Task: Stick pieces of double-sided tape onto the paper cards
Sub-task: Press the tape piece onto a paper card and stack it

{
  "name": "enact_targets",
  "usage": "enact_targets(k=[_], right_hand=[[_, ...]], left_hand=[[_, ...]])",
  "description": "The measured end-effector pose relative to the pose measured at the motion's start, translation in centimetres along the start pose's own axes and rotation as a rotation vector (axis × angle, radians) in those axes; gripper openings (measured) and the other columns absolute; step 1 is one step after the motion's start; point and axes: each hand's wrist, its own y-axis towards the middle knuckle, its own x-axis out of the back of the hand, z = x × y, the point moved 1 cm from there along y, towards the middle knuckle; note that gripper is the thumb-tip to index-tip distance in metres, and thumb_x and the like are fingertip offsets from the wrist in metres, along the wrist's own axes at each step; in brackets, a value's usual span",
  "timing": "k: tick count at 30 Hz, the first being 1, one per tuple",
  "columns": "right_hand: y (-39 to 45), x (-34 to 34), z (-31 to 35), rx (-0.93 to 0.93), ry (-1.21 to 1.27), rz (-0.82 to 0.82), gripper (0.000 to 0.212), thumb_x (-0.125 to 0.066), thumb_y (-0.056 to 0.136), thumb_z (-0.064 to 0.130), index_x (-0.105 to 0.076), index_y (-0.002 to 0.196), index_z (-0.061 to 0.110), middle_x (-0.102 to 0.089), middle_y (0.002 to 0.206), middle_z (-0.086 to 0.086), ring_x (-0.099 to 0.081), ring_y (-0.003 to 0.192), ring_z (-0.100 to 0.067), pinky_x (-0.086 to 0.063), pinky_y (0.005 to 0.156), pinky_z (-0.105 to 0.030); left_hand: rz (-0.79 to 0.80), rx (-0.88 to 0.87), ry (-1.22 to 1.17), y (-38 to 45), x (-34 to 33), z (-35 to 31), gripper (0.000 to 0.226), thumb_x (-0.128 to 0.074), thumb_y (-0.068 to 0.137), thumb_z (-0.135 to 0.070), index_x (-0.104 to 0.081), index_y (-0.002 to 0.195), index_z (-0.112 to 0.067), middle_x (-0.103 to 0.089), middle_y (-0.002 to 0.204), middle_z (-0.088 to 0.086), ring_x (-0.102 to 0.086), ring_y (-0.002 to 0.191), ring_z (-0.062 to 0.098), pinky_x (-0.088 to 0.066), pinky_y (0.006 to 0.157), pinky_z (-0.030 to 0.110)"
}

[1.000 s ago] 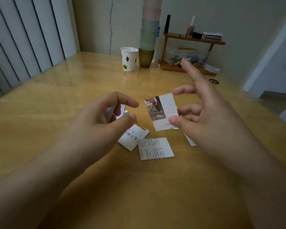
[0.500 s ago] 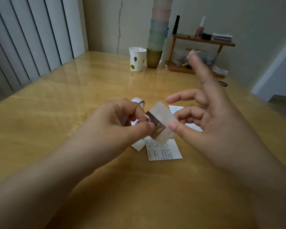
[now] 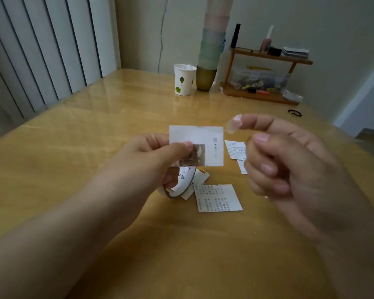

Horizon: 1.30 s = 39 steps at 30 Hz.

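My left hand [image 3: 151, 156] pinches a white paper card [image 3: 197, 141] with a small dark picture and the number 63, holding it upright above the table. A roll of double-sided tape [image 3: 177, 186] hangs around that hand's lower fingers. My right hand [image 3: 289, 169] is raised to the right of the card and apart from it. Its index finger points left with a small clear piece of tape [image 3: 232, 126] stuck to the tip, while the other fingers are loosely curled. A printed card [image 3: 218, 197] lies flat below. Two more paper pieces [image 3: 235, 149] lie behind the right hand.
On the wooden table [image 3: 95, 147] a folded card [image 3: 200, 180] lies behind the roll. At the back stand a white paper cup [image 3: 184, 79], a tall stack of cups [image 3: 209, 61] and a small wooden shelf [image 3: 266, 57]. A black hair tie [image 3: 295, 112] lies far right.
The card passed from my right hand to my left, which now holds it upright. My right hand let go and drew back to the right, the tape piece still on its index fingertip.
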Motion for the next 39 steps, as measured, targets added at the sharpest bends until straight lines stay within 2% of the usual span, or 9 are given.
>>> enact_targets(k=[5,10,14,18,23,25,28,33,39], right_hand=[[-0.1,-1.0,-1.0,-0.178,0.047,0.145,0.024,-0.048,0.077,0.015,-0.071,0.085,0.021,-0.032,0.046,0.003,-0.020,0.033,-0.005,-0.020,0.037,-0.015],[-0.1,-1.4,-1.3,-0.227,0.043,0.184,0.026,-0.048,0.077,0.013,-0.070,0.090,0.019,-0.033,0.045,0.004,-0.021,0.033,-0.004,-0.023,0.036,-0.014],[-0.2,-1.5,-1.2,-0.228,0.013,0.199,0.026,-0.049,0.077,0.012,-0.068,0.094,0.016,-0.032,0.046,0.004,-0.021,0.035,-0.004,-0.022,0.037,-0.016],[-0.2,-1.5,-1.2,-0.221,0.019,0.199,0.026,-0.048,0.077,0.011,-0.069,0.092,0.018,-0.033,0.045,0.004,-0.022,0.034,-0.004,-0.023,0.036,-0.016],[-0.1,-1.4,-1.3,-0.182,-0.052,0.183,0.026,-0.048,0.078,0.012,-0.068,0.093,0.020,-0.034,0.046,0.004,-0.022,0.035,-0.005,-0.024,0.037,-0.015],[-0.1,-1.4,-1.4,-0.158,-0.113,0.173,0.027,-0.048,0.078,0.012,-0.066,0.095,0.021,-0.034,0.045,0.005,-0.023,0.036,-0.005,-0.025,0.038,-0.015],[0.0,-1.3,-1.6,-0.108,-0.240,0.163,0.028,-0.048,0.078,0.015,-0.065,0.097,0.027,-0.034,0.045,0.003,-0.027,0.038,-0.006,-0.028,0.040,-0.015],[-0.1,-1.3,-1.7,-0.031,-0.360,0.139,0.028,-0.049,0.080,0.019,-0.063,0.095,0.037,-0.031,0.049,-0.002,-0.026,0.044,-0.013,-0.028,0.041,-0.020],[-0.3,-1.0,-1.6,0.114,-0.575,0.089,0.035,-0.049,0.089,0.002,-0.060,0.096,0.035,-0.035,0.044,0.008,-0.028,0.038,-0.005,-0.028,0.041,-0.012]], left_hand=[[0.034,0.042,-0.165,0.0,-0.3,-0.1,0.041,-0.053,0.085,-0.004,-0.055,0.045,-0.016,-0.043,0.056,0.009,-0.033,0.039,0.013,-0.031,0.046,0.027],[0.079,0.051,-0.202,-0.1,-0.3,-0.2,0.015,-0.058,0.064,-0.011,-0.057,0.048,-0.012,-0.042,0.054,0.007,-0.035,0.038,0.015,-0.034,0.042,0.027],[0.096,0.054,-0.197,0.1,-0.1,0.1,0.026,-0.045,0.088,-0.004,-0.051,0.064,-0.006,-0.047,0.050,0.002,-0.042,0.037,0.010,-0.038,0.043,0.025],[0.096,0.069,-0.202,0.1,-0.2,-0.1,0.031,-0.042,0.090,-0.003,-0.049,0.060,-0.007,-0.044,0.048,0.003,-0.041,0.036,0.012,-0.037,0.041,0.025],[0.120,0.069,-0.186,0.1,-0.2,0.0,0.029,-0.047,0.086,-0.003,-0.049,0.057,-0.008,-0.041,0.050,0.006,-0.038,0.037,0.013,-0.035,0.042,0.027],[0.141,0.055,-0.152,0.0,-0.2,0.0,0.020,-0.061,0.071,-0.006,-0.054,0.053,-0.011,-0.042,0.052,0.007,-0.037,0.039,0.012,-0.035,0.044,0.026],[0.190,0.023,-0.087,-0.1,-0.1,0.1,0.012,-0.062,0.068,-0.015,-0.063,0.056,-0.015,-0.048,0.060,0.006,-0.037,0.046,0.011,-0.033,0.048,0.024],[0.203,-0.025,0.007,-0.1,0.1,0.3,0.014,-0.061,0.071,-0.023,-0.073,0.069,-0.015,-0.053,0.077,0.012,-0.037,0.072,0.022,-0.030,0.059,0.029],[0.233,-0.056,0.029,-0.1,0.2,0.3,0.015,-0.062,0.072,-0.019,-0.073,0.071,-0.009,-0.046,0.066,0.008,-0.033,0.053,0.011,-0.027,0.053,0.026]])
